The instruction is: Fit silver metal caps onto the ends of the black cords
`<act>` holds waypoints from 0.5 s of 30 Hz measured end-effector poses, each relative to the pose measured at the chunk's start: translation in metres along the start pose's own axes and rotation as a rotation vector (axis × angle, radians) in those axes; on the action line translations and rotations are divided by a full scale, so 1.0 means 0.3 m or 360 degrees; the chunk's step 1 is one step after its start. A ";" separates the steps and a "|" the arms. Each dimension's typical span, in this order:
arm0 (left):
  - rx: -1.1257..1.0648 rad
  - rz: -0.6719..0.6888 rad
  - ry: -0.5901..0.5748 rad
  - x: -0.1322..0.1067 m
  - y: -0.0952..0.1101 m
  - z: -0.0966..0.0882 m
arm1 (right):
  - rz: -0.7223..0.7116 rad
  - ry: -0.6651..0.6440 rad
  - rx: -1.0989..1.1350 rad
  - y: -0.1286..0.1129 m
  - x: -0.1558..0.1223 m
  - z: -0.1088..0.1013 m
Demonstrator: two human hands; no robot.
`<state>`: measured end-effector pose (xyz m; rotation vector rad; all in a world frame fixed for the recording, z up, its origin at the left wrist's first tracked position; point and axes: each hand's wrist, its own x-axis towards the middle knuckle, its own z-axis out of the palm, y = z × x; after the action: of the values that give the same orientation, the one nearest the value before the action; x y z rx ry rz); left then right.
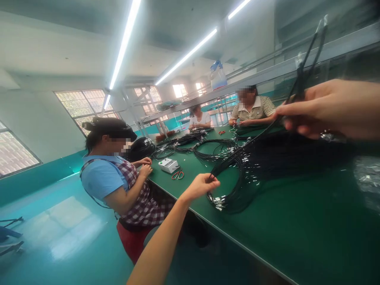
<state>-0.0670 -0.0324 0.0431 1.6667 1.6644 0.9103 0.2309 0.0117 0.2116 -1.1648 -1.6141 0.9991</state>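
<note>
My left hand [202,185] is stretched out over the green bench [297,237] and pinches the far end of a bundle of black cables [243,158]. My right hand [329,107], close to the camera at the upper right, is closed on the same cable bundle, and cable ends stick up above its fingers. The cables run taut between both hands. Their loose ends with metal connectors [218,202] hang in a loop onto the bench below my left hand.
A person in a blue shirt and checked apron [118,182] sits at the bench's left edge. Beside that person lie a white box [168,165] and red scissors [177,175]. Two more people [252,109] work at the far end among cable coils [213,148].
</note>
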 end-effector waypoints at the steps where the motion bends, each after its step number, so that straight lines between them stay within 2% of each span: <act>1: 0.0012 -0.0019 0.0074 0.010 -0.002 -0.014 | -0.0006 -0.0034 -0.0086 0.009 0.000 -0.005; 3: 0.0064 -0.0080 0.0170 0.024 -0.003 -0.032 | 0.0003 -0.0144 -0.0183 0.023 0.002 -0.009; 5: 0.0113 -0.0169 0.0165 0.027 -0.001 -0.036 | 0.0020 -0.0234 -0.0153 0.026 0.008 -0.003; 10: -0.0001 -0.0377 -0.0104 0.009 0.015 -0.033 | 0.0077 -0.0224 0.0137 0.006 0.022 0.025; 12: -0.0117 -0.0359 -0.0182 -0.004 0.023 -0.035 | 0.0132 -0.0198 0.0269 0.000 0.030 0.030; 15: -0.0246 -0.0243 -0.0203 -0.037 0.032 -0.021 | 0.0173 -0.0099 0.0441 -0.004 0.046 0.030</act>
<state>-0.0664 -0.0440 0.0539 1.4435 1.5703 0.8188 0.2197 0.0238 0.2129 -1.0480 -1.4170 1.2953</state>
